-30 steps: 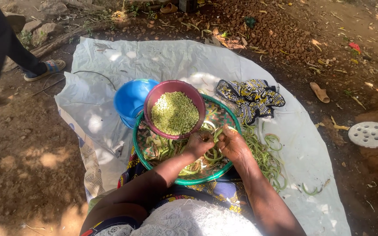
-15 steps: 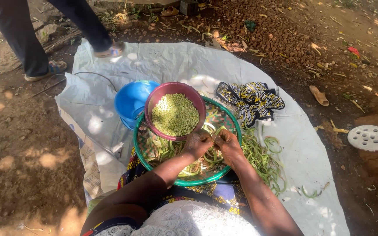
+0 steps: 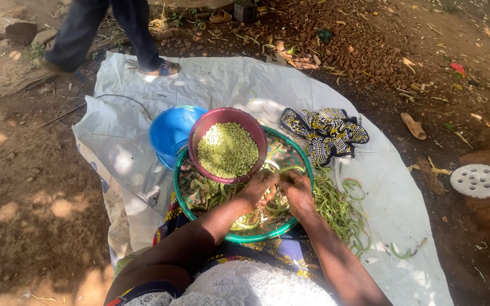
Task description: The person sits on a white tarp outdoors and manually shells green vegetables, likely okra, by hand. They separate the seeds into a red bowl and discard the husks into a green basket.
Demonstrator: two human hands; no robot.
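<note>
Outdoor ground [image 3: 35,192] seen, bare brown dirt, dappled with sun patches; dry leaves and gravel [image 3: 364,45] scattered at top; white plastic sheet [image 3: 228,85] spread over soil, creased, lit brightly; round perforated white disc [image 3: 478,180] laid on earth at right; passer-by's dark trouser legs [image 3: 94,28] seen at top left, one sandalled foot set on sheet edge

Maroon bowl [image 3: 208,122], pale green shelled peas [image 3: 228,150]. Blue bowl [image 3: 168,133]. Green-rimmed tray [image 3: 304,161], weave possibly multicoloured. Cloth [image 3: 325,131] black, yellow, white print. White sheet [image 3: 228,82].
</note>
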